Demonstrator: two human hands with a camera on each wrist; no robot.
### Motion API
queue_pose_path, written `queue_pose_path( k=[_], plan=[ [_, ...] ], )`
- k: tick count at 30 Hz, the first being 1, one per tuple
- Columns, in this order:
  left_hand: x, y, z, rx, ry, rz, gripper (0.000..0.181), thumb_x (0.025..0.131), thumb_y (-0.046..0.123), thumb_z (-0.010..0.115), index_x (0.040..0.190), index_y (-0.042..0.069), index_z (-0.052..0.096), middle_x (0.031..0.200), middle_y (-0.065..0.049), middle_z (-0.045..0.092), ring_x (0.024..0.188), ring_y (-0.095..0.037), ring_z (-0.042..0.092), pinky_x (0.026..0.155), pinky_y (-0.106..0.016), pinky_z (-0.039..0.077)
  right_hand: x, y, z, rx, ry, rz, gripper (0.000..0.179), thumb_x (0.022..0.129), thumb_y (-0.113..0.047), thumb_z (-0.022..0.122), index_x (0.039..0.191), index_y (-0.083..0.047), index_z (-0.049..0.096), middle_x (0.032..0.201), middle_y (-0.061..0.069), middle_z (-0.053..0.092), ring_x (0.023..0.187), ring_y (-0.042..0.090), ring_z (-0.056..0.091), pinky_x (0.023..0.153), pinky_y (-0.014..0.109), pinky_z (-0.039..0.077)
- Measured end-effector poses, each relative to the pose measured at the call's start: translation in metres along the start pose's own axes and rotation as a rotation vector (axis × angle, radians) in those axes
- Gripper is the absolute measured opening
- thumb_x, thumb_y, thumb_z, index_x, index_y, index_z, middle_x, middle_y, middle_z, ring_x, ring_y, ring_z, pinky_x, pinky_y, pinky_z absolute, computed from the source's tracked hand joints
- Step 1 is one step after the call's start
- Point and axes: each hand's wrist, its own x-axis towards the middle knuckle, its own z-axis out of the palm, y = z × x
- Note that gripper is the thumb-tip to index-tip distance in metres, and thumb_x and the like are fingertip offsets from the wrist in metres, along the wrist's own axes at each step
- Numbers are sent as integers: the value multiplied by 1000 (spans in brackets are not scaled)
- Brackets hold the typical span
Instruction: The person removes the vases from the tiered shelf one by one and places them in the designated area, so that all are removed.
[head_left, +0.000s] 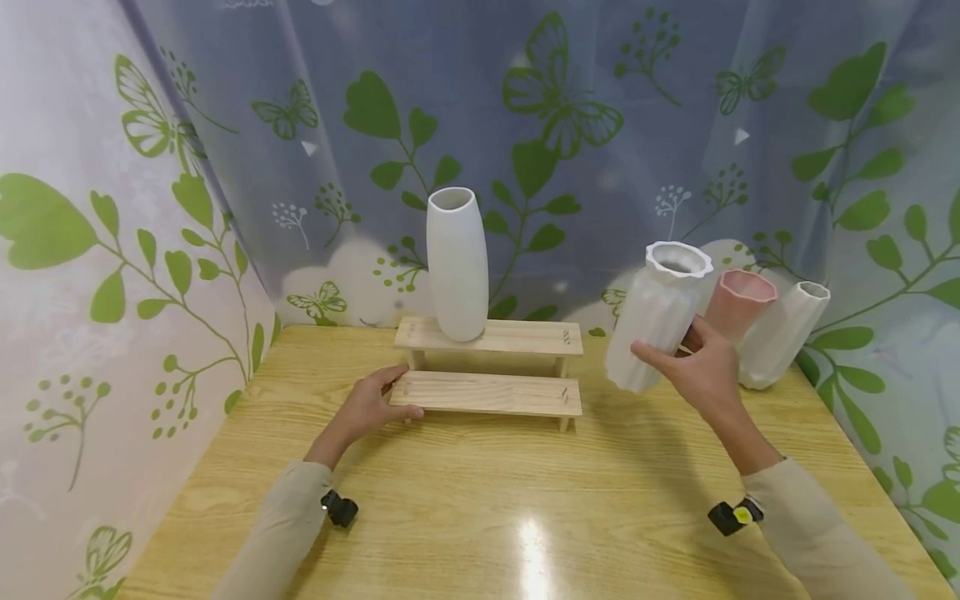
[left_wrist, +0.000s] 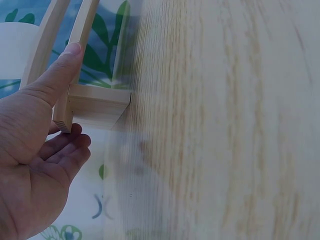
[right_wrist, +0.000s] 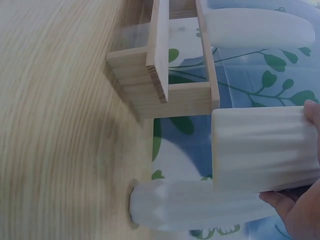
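Observation:
My right hand (head_left: pixel 701 367) grips a white fluted vase (head_left: pixel 652 321) with a scalloped rim, thumb on the near side. The vase tilts slightly and is held up off the table, its base facing the stand in the right wrist view. At the left end of a two-step wooden stand (head_left: pixel 487 392), my left hand (head_left: pixel 371 404) pinches the lower board. In the left wrist view, the thumb (left_wrist: pixel 67 57) lies along the board and the fingers curl by its end. A tall smooth white vase (head_left: pixel 457 267) stands on the upper step, left of its middle.
Behind my right hand stand a pink vase (head_left: pixel 742 300) and a white faceted vase (head_left: pixel 787 333) with a narrow mouth. The wood-grain table (head_left: pixel 465 500) meets a patterned curtain (head_left: pixel 450 108) at the back and sides.

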Motion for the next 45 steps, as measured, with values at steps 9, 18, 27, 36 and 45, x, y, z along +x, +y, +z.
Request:
queue_pose_path(
  k=[9, 18, 27, 36, 45],
  plan=[
    [1, -3, 0, -13, 8, 4, 97, 82, 39, 87, 156, 0, 38, 160, -22, 38, 147, -38, 37, 118, -47, 41, -7, 24, -12, -23, 24, 26, 69, 81, -34, 89, 138, -8, 61, 128, 17, 67, 99, -1, 63, 77, 9, 55],
    [0, -5, 2, -25, 5, -3, 97, 82, 39, 87, 157, 1, 38, 160, -21, 38, 148, -38, 37, 118, -46, 41, -18, 47, -24, -51, 58, 66, 67, 81, -33, 89, 137, -9, 61, 118, 2, 67, 96, -5, 62, 76, 8, 55],
    [1, -3, 0, -25, 12, -3, 97, 82, 39, 87, 156, -1, 38, 159, -23, 38, 147, -39, 37, 117, -46, 41, -25, 59, -40, -90, 88, 146, 67, 81, -36, 89, 134, -7, 61, 109, -14, 63, 94, -7, 59, 73, 5, 53],
    [0, -2, 0, -17, 8, -14, 98, 82, 39, 86, 157, 0, 37, 160, -22, 37, 148, -39, 37, 117, -46, 42, -27, 78, -55, -131, 141, 174, 62, 79, -35, 91, 128, -9, 63, 102, -23, 60, 89, -11, 57, 67, 5, 51],
    [0, -1, 0, -9, 5, -10, 98, 82, 40, 86, 157, 0, 36, 160, -23, 37, 148, -39, 37, 117, -46, 42, -31, 93, -72, -108, 199, 203, 66, 78, -31, 92, 135, -13, 63, 102, -26, 59, 91, -11, 57, 70, 3, 50]
  ],
)
